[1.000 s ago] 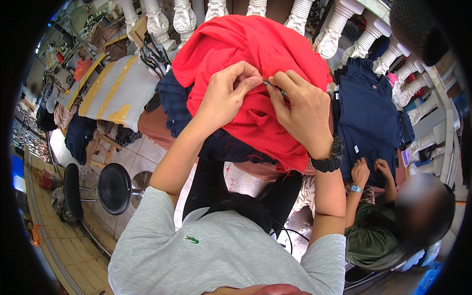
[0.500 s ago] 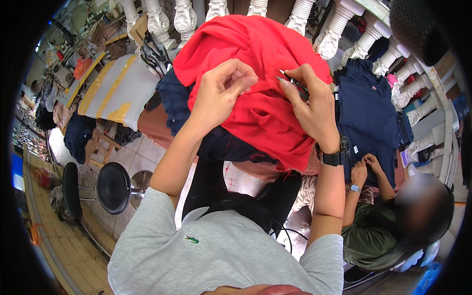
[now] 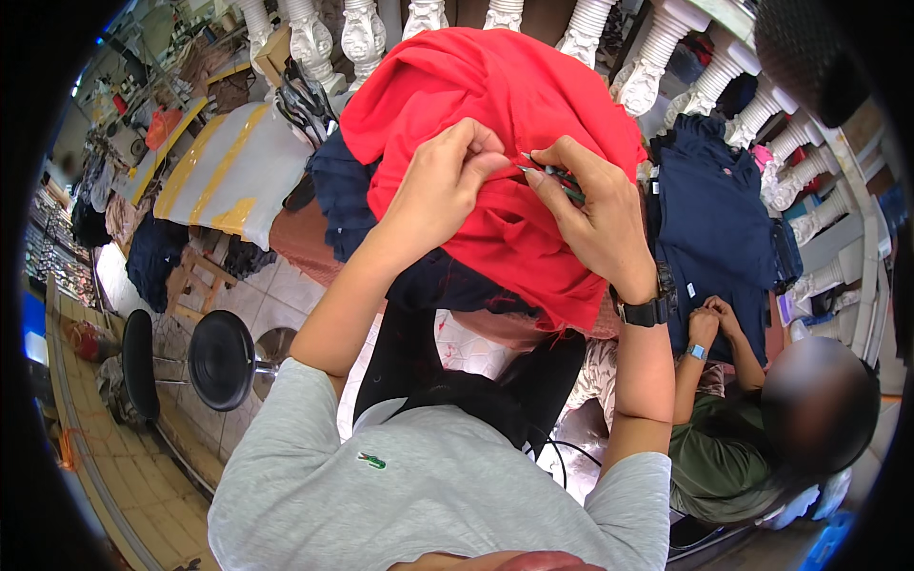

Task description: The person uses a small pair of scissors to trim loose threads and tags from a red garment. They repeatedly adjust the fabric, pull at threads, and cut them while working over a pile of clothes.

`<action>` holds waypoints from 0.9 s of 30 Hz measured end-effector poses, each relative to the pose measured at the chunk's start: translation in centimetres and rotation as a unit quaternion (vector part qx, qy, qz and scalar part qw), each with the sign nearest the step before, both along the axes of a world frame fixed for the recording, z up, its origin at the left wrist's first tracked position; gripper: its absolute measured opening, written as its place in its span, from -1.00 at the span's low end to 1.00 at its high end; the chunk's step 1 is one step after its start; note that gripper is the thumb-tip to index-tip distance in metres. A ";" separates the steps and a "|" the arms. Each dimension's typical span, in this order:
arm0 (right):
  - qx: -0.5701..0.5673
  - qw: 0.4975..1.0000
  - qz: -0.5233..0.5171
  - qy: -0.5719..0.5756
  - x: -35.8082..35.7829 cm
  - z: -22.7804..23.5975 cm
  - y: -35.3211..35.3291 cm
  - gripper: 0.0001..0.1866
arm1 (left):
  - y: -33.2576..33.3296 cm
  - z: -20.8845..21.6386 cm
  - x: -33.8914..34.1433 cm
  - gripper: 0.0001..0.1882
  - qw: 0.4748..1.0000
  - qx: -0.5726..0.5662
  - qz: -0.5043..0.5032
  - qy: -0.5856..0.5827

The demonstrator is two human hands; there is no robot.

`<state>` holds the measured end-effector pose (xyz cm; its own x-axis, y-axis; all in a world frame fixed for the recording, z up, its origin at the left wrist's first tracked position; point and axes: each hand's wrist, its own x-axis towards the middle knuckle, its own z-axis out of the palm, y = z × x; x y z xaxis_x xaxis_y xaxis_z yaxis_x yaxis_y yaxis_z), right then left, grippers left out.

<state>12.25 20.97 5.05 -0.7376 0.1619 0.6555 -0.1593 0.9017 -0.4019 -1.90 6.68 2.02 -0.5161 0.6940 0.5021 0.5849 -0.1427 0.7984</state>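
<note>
A bunched red cloth (image 3: 476, 81) lies heaped in front of me, with dark navy cloth (image 3: 343, 200) under its left side. Over the red cloth my left hand (image 3: 443, 181) is closed in a pinch. What its fingertips hold is too small to make out. My right hand (image 3: 605, 214) grips a pair of thread snips (image 3: 569, 184). Their two pointed metal tips face left, slightly apart, close to the pinching fingertips of the left hand. Loose red threads hang at the cloth's lower edge.
Navy garments (image 3: 714, 209) are stacked at the right, where a co-worker's hands (image 3: 714, 319) rest at the near edge. White balusters (image 3: 362, 38) line the back. A taped grey package (image 3: 214, 171) and a round black stool (image 3: 221, 360) are at the left.
My right hand has moved left with the snips, bringing their tips near my left fingertips. My left hand has shifted slightly right, still pinched.
</note>
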 end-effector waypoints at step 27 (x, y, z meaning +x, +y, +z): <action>0.210 0.973 -0.088 0.036 -1.5 -0.4 -1.5 -0.95 | 0.9 -0.1 -0.1 -0.93 0.997 0.042 0.008 0.061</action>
<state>10.75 19.51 4.61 -0.6730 -0.0114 0.7396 -0.0015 0.9999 0.0141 -1.97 7.57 1.94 -0.4589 0.6385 0.6179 0.6792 -0.1963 0.7072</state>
